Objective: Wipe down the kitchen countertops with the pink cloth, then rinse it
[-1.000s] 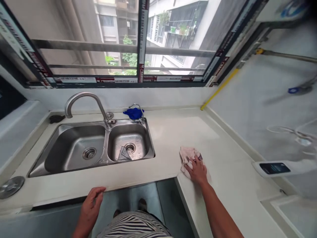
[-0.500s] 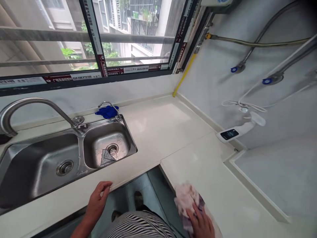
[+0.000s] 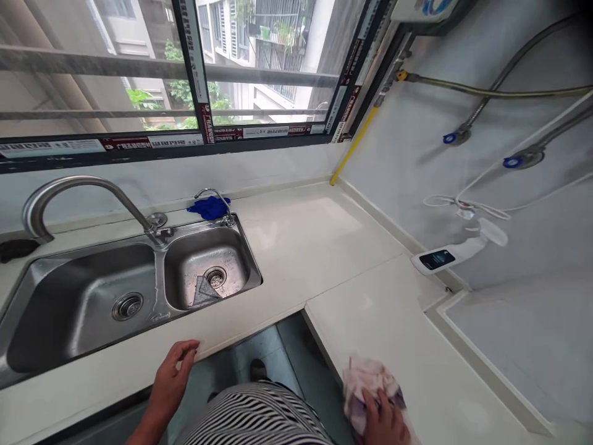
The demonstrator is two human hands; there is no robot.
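Observation:
At the bottom right, my right hand [image 3: 387, 421] presses on a crumpled pink cloth [image 3: 368, 378] with darker purplish patches. The cloth lies on the white countertop [image 3: 384, 321] by its inner edge, and part of it is hidden under my fingers. My left hand [image 3: 172, 377] rests at the counter's front edge below the sink, fingers loosely bent, thumb apart, nothing held. A double steel sink [image 3: 160, 278] is set into the counter beyond it. In its smaller basin a folded grey cloth [image 3: 205, 292] lies beside the drain.
A large curved faucet [image 3: 88, 180] arches over the sink. Behind the small tap [image 3: 229, 217] sits a blue cloth [image 3: 209, 208]. A white handheld device with a dark screen [image 3: 436, 259] leans near the right wall. A yellow pipe [image 3: 354, 145] runs down the corner.
My right hand and the pink cloth have slid a little to the right along the counter. My left hand has shifted slightly left. The view has turned a little left.

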